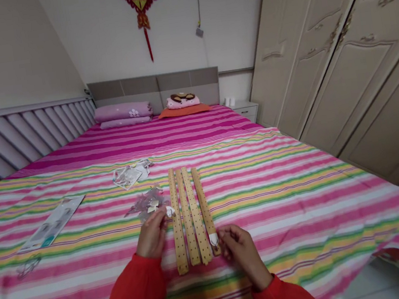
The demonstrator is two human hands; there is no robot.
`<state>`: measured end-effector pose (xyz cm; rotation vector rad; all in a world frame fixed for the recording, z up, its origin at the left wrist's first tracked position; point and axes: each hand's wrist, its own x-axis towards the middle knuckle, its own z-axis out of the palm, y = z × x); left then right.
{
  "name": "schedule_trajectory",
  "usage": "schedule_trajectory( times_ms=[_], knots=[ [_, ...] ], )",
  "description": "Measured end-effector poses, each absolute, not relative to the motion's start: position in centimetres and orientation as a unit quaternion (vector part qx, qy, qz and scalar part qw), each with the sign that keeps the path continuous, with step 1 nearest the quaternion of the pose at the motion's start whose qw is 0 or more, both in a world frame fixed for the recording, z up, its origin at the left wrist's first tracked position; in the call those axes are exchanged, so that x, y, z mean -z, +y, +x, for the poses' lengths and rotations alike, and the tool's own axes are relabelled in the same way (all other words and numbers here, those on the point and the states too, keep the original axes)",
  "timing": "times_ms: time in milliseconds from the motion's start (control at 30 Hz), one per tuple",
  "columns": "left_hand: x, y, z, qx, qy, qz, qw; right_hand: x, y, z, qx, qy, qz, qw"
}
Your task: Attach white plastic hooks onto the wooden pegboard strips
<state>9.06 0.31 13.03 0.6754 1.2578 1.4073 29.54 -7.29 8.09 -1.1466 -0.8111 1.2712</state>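
Note:
Four perforated wooden strips [186, 216] lie lengthwise before me on the striped bedspread. A small white plastic piece [170, 211] is pinched in the fingers of my left hand [152, 234], beside the leftmost strip. On the near end of the rightmost strip [201, 196] sits a white hook-like piece [213, 240]. My right hand [240, 249] is closed, its fingertips right beside that piece and the strip's edge; what they grip is hidden. Just beyond my left hand lies crumpled clear plastic packaging [149, 199].
More clear and white packaging [131, 173] lies farther back. A flat blister pack [55, 223] and a small clear item [29, 265] are on the left. Folded bedding [122, 112] rests by the headboard [189, 80]. A wardrobe [325, 61] stands to the right.

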Motion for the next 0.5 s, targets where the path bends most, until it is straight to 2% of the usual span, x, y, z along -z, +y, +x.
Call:
schedule_trajectory(
  times_ms=[133, 333, 500],
  knots=[
    [-12.9, -1.9, 11.5, -0.558, 0.465, 0.228, 0.649, -9.0, -6.6, 28.2, -0.571, -0.356, -0.466, 0.575],
    [-12.2, -3.7, 14.0, -0.527, 0.459, 0.246, 0.671, -9.6, -6.1, 27.4, -0.559, -0.35, -0.46, 0.594],
    [-11.9, -4.3, 15.0, -0.506, 0.473, 0.298, 0.656, -10.2, -6.3, 28.1, -0.603, -0.343, -0.443, 0.568]
  ],
)
